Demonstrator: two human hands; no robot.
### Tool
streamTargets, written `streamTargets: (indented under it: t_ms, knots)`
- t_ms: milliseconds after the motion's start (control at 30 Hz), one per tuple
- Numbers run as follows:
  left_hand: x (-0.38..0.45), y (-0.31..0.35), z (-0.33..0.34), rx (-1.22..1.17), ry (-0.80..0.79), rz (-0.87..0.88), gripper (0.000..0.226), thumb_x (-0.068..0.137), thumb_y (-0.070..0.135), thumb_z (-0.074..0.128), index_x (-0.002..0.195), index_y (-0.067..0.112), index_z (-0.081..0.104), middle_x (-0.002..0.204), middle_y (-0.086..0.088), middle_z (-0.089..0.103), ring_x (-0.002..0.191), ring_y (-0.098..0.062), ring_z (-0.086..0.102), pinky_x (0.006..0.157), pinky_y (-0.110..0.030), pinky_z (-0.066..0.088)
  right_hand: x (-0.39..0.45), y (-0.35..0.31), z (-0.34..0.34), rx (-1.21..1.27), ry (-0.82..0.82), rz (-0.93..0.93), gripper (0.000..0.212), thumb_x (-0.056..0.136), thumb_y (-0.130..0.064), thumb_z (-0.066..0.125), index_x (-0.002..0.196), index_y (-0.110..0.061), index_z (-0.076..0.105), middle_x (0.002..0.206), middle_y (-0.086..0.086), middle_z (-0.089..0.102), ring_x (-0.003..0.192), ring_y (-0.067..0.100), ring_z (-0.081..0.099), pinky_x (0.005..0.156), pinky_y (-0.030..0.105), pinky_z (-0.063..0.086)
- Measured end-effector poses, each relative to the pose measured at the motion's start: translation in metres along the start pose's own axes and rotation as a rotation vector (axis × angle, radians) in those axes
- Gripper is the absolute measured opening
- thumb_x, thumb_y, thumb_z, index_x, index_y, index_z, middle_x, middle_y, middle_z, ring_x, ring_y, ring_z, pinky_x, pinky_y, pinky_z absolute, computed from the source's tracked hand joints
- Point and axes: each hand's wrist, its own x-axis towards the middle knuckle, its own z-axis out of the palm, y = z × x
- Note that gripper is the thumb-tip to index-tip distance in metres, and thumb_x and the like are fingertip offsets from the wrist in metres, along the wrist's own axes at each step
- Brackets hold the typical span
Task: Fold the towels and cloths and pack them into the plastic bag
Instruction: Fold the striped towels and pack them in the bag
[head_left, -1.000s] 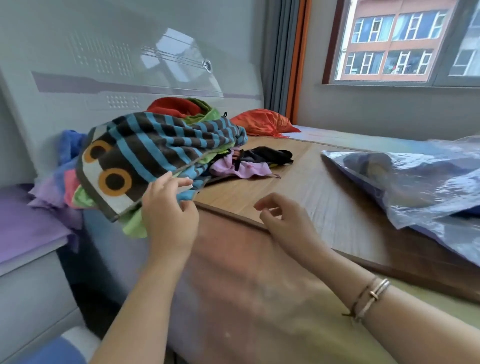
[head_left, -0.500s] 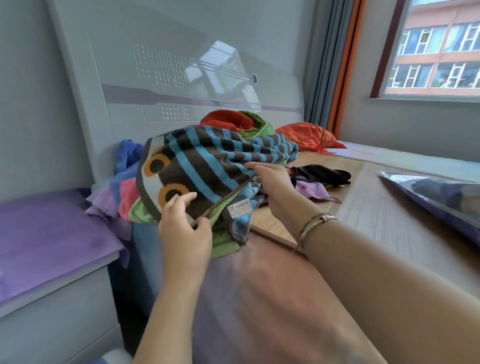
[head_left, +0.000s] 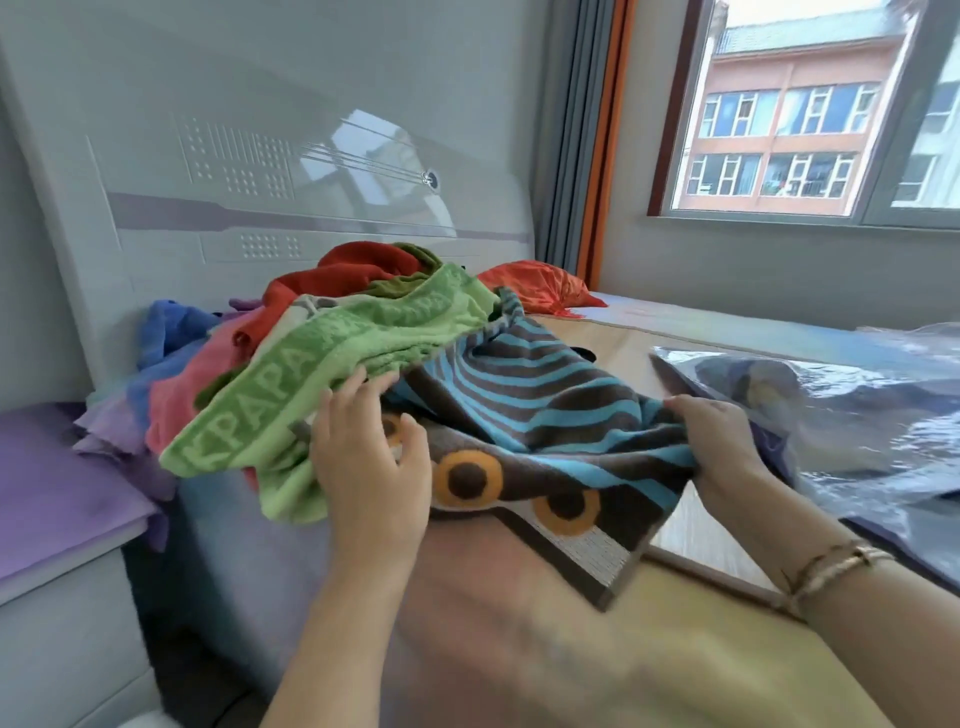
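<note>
The striped towel (head_left: 540, 415), brown with blue bands and orange-ringed circles along a pale border, lies spread in the middle of the frame, its lower corner hanging over the edge of the bed (head_left: 545, 649). The right hand (head_left: 722, 447), at centre right, has its fingers (head_left: 691, 410) curled over the towel's right edge, bunching the cloth in a firm grasp. A bracelet (head_left: 831, 566) circles that wrist. The left hand (head_left: 363, 457), left of centre, rests on the towel's left part with its fingers (head_left: 353, 384) spread and only lightly bent; the fingertips reach up against the underside of the green towel (head_left: 332, 364), the thumb lies over the striped cloth, and whether anything is truly pinched between them cannot be told.

The green towel drapes across the pile just above and left of the striped one, and woven raised letters run along its band, reading "PAPA" with a repeat of the same letters beside it. Behind it sit a red cloth (head_left: 353, 270), a pink cloth (head_left: 192, 384) and a blue cloth (head_left: 166, 322), heaped against the white headboard (head_left: 260, 156). An orange cloth (head_left: 535, 283) lies apart, further back near the curtain.

The plastic bag (head_left: 831, 405) lies at the right of the frame on the bed, touching the right hand's far side, with dark folded fabric showing through it. A window (head_left: 800, 114) fills the upper right.
</note>
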Motion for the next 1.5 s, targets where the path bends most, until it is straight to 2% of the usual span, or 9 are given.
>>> streamTargets:
  t_ms: [200,400,533,667,967,1100,1200,1333,1500]
  knots:
    - [-0.020,0.017,0.020,0.149,-0.214,-0.034,0.037,0.096,0.029,0.050,0.129,0.014,0.055,0.136,-0.007,0.052,0.132,-0.027,0.040,0.110,-0.046,0.032,-0.022,0.025,-0.056,-0.391,-0.046,-0.075,0.021,0.082,-0.004,0.052,0.062,-0.010,0.049,0.062,0.005,0.044,0.063,0.020,0.041,0.059,0.030,0.031]
    - [-0.031,0.005,0.040,0.405,-0.580,-0.223,0.063,0.094,0.053,0.046,0.146,0.021,0.033,0.147,-0.003,0.039,0.133,-0.028,0.038,0.106,-0.042,0.038,-0.022,0.025,-0.051,-0.761,-0.199,-0.022,0.031,0.095,-0.038,0.049,0.098,-0.009,0.062,0.095,0.005,0.065,0.094,0.023,0.062,0.084,0.036,0.049]
    - [-0.029,-0.001,0.045,0.430,-0.538,-0.196,0.059,0.090,0.040,0.060,0.143,0.021,0.041,0.136,-0.002,0.042,0.122,-0.026,0.046,0.095,-0.040,0.045,-0.012,0.028,-0.047,-0.776,-0.253,0.005,0.039,0.094,-0.032,0.053,0.114,0.001,0.064,0.108,0.015,0.068,0.099,0.030,0.065,0.094,0.043,0.051]
    - [-0.029,-0.003,0.048,0.388,-0.500,-0.241,0.055,0.092,0.033,0.060,0.139,0.012,0.043,0.128,-0.007,0.049,0.118,-0.026,0.049,0.091,-0.040,0.045,-0.009,0.029,-0.040,-0.843,-0.346,-0.082,0.045,0.093,-0.014,0.051,0.137,-0.021,0.048,0.126,0.009,0.056,0.101,0.020,0.056,0.083,0.029,0.048]
    - [-0.024,0.021,0.040,0.301,-0.486,-0.315,0.030,0.088,0.040,0.064,0.109,0.020,0.061,0.122,-0.003,0.048,0.115,-0.029,0.047,0.087,-0.032,0.040,-0.017,0.017,-0.035,-1.038,-0.316,-0.218,0.040,0.095,-0.047,0.044,0.110,-0.017,0.067,0.116,0.006,0.059,0.108,0.022,0.054,0.089,0.034,0.047]
    - [-0.033,0.083,0.029,-0.123,-0.691,-0.065,0.013,0.087,0.034,0.067,0.099,0.031,0.063,0.103,0.019,0.061,0.091,0.005,0.055,0.066,-0.005,0.039,-0.021,-0.004,-0.028,-0.507,-0.356,-0.038,0.054,0.096,-0.058,0.034,0.096,-0.013,0.065,0.093,0.005,0.063,0.081,0.015,0.058,0.078,0.032,0.047]
    - [-0.058,0.111,0.031,-0.161,-1.109,0.029,0.036,0.092,0.037,0.060,0.127,0.030,0.059,0.122,0.017,0.062,0.104,0.004,0.057,0.084,-0.010,0.044,-0.023,-0.009,-0.032,-0.321,-0.399,0.156,0.058,0.087,-0.067,0.044,0.099,-0.013,0.061,0.090,0.005,0.064,0.078,0.018,0.061,0.072,0.031,0.051]
    - [-0.072,0.118,0.027,-0.184,-1.240,0.013,0.033,0.097,0.026,0.052,0.128,0.025,0.061,0.125,0.015,0.063,0.114,0.002,0.057,0.104,-0.027,0.043,-0.028,0.002,-0.047,-0.548,-0.390,0.091,0.016,0.088,-0.024,0.066,0.092,-0.009,0.064,0.086,0.006,0.065,0.071,0.014,0.062,0.065,0.029,0.056]
    - [-0.058,0.116,0.014,-0.303,-1.042,-0.251,0.028,0.098,0.012,0.046,0.101,0.023,0.072,0.108,0.006,0.068,0.098,-0.006,0.065,0.083,-0.029,0.058,-0.031,0.005,-0.048,-0.440,-0.313,0.048,0.005,0.086,-0.007,0.059,0.088,-0.010,0.055,0.095,0.013,0.063,0.076,0.020,0.062,0.061,0.031,0.056]
